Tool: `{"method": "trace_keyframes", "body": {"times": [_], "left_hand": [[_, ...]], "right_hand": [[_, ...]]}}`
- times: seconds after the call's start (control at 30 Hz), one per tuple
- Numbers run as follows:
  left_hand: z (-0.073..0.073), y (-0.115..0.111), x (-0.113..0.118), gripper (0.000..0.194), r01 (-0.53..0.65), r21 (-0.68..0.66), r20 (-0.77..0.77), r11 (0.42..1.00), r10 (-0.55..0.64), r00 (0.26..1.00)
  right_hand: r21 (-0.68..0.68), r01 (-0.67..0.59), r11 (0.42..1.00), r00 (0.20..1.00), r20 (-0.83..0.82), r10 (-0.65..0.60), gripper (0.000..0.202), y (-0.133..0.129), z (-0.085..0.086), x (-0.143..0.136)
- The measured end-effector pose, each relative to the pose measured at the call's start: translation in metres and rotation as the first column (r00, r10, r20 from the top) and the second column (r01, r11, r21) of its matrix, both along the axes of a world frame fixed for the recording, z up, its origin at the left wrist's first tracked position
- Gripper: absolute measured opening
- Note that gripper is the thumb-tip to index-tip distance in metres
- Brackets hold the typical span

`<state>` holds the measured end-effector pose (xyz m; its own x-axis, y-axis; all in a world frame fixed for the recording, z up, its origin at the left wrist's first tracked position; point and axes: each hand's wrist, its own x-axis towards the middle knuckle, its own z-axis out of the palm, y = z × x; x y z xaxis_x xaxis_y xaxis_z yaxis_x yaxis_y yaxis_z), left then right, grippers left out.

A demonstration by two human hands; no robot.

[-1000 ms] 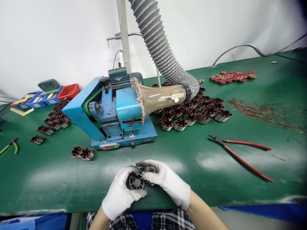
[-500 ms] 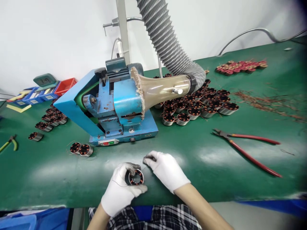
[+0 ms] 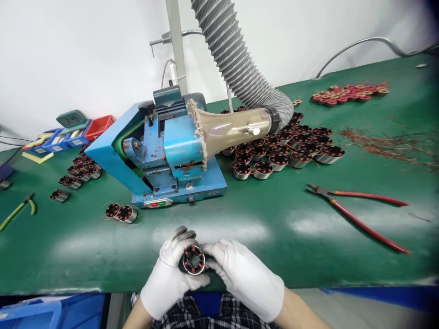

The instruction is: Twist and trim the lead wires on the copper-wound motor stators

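A round stator [image 3: 194, 260], a silvery ring with copper and black windings, is held upright near the bench's front edge, its open face toward me. My left hand [image 3: 173, 267], in a white glove with greyed fingertips, wraps round its left side, with a thin wire across the glove. Against the ring's right edge are the fingertips of my gloved right hand [image 3: 240, 274], bent together; whether they pinch a wire is hidden. Two more stators [image 3: 126, 213] lie on the green bench [image 3: 85, 246], left of my hands.
A blue belt machine [image 3: 185, 146] with a clear duct [image 3: 233, 130] and grey hose [image 3: 240, 59] stands ahead. Stators cluster on both sides of it. Red-handled cutters [image 3: 356, 219] lie right, green-handled pliers [image 3: 17, 210] far left. Copper scraps [image 3: 387, 146] and red coils [image 3: 350, 93] lie back right.
My right hand has come down and left, from above and beside the stator to its right edge. My left hand still holds the stator. The view has shifted slightly.
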<state>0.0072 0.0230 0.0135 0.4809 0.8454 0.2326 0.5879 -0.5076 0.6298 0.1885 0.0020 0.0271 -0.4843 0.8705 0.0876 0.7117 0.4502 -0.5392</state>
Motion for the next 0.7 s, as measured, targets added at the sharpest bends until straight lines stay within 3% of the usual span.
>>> {"method": "trace_keyframes", "body": {"times": [0.07, 0.1, 0.17, 0.23, 0.27, 0.3, 0.37, 0.43, 0.47, 0.57, 0.63, 0.7], "left_hand": [[0.008, -0.007, 0.001, 0.054, -0.057, -0.212, 0.051, 0.976, 0.069, 0.996], [0.013, -0.011, 0.001, 0.054, -0.094, -0.353, 0.093, 0.931, 0.135, 0.986], [0.022, -0.017, 0.0, 0.056, -0.112, -0.632, 0.186, 0.766, 0.291, 0.939], [0.032, -0.018, -0.002, 0.059, 0.019, -0.776, 0.317, 0.63, 0.365, 0.875], [0.036, -0.018, -0.003, 0.057, 0.114, -0.779, 0.4, 0.616, 0.349, 0.847], [0.04, -0.016, -0.004, 0.048, 0.19, -0.742, 0.473, 0.643, 0.302, 0.828], [0.047, -0.014, -0.005, 0.021, 0.219, -0.576, 0.533, 0.787, 0.158, 0.831], [0.051, -0.014, -0.004, 0.011, 0.092, -0.308, 0.424, 0.947, 0.05, 0.904], [0.052, -0.015, -0.003, 0.012, 0.011, -0.153, 0.318, 0.988, 0.039, 0.947], [0.048, -0.018, -0.003, 0.051, -0.096, 0.189, 0.029, 0.977, 0.092, 0.995], [0.043, -0.019, -0.003, 0.056, -0.071, 0.255, -0.04, 0.964, 0.084, 0.996], [0.04, -0.02, -0.001, 0.047, -0.085, 0.237, 0.025, 0.968, 0.081, 0.996]], "right_hand": [[0.105, -0.009, 0.994, 0.997, 0.082, 0.0, 0.019, -0.003, 0.005, 0.002], [0.135, -0.004, 0.991, 0.994, 0.107, -0.011, 0.02, -0.005, 0.008, 0.002], [0.125, 0.047, 0.991, 0.994, 0.096, -0.059, 0.019, -0.007, 0.015, 0.002], [0.029, 0.121, 0.992, 0.993, 0.002, -0.121, 0.018, -0.008, 0.022, 0.001], [-0.039, 0.149, 0.988, 0.987, -0.06, -0.152, 0.018, -0.008, 0.026, 0.0], [-0.108, 0.167, 0.98, 0.976, -0.122, -0.18, 0.019, -0.008, 0.03, 0.0], [-0.219, 0.175, 0.96, 0.95, -0.218, -0.223, 0.022, -0.007, 0.036, -0.001], [-0.281, 0.18, 0.943, 0.931, -0.261, -0.256, 0.023, -0.006, 0.042, 0.0], [-0.292, 0.185, 0.938, 0.925, -0.27, -0.267, 0.023, -0.005, 0.044, 0.0], [-0.24, 0.226, 0.944, 0.919, -0.269, -0.288, 0.024, -0.005, 0.046, -0.001], [-0.125, 0.266, 0.956, 0.937, -0.201, -0.287, 0.023, -0.005, 0.042, -0.004], [0.067, 0.312, 0.948, 0.949, -0.067, -0.308, 0.021, -0.007, 0.037, -0.009]]}}
